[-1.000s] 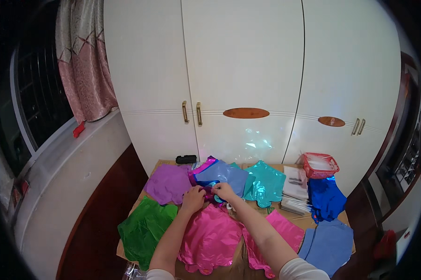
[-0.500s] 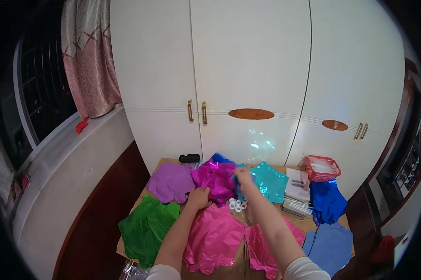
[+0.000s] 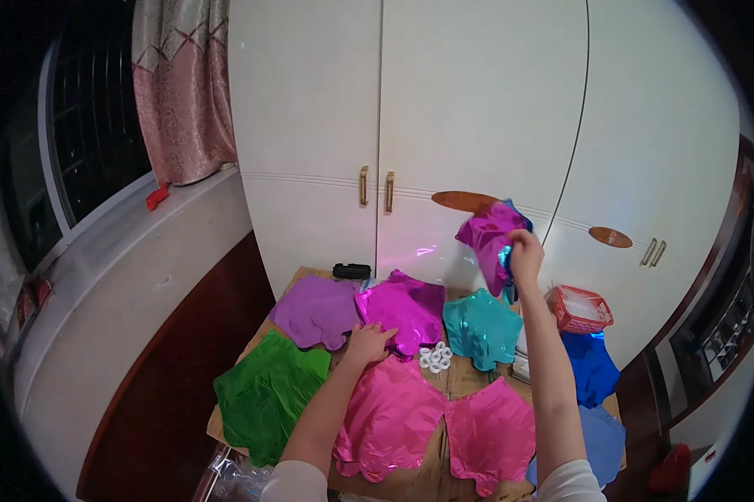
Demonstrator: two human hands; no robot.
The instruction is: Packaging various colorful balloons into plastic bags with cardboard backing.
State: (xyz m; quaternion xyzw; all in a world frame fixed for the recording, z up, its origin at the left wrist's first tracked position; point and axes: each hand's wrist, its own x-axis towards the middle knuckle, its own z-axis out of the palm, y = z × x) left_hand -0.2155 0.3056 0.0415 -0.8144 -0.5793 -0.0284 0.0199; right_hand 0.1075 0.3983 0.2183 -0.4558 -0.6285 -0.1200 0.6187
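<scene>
My right hand point(image 3: 525, 258) is raised over the far right of the table, closed on a bunch of foil balloons point(image 3: 492, 238), flat and limp, magenta with blue and teal showing at the edges. My left hand point(image 3: 370, 343) rests with fingers outstretched at the lower left edge of a flat magenta foil balloon point(image 3: 406, 308). To the right of that balloon lies a teal one point(image 3: 483, 328). Several small white rings point(image 3: 435, 358) sit between the two. Nearer me are two pink foil balloons point(image 3: 393, 414), side by side under my forearms.
Cardboard point(image 3: 431, 477) covers the table. Purple point(image 3: 316, 309) and green point(image 3: 272, 397) foil balloons lie left; dark blue point(image 3: 592, 368) and pale blue point(image 3: 604, 439) ones right. A red basket point(image 3: 583, 309) and a black object point(image 3: 352, 271) stand at the back, before white cabinet doors point(image 3: 310, 226).
My right hand has lifted the bunch up and to the right, uncovering the magenta balloon, which now lies flat. My left hand stays at its edge. The view has shifted slightly.
</scene>
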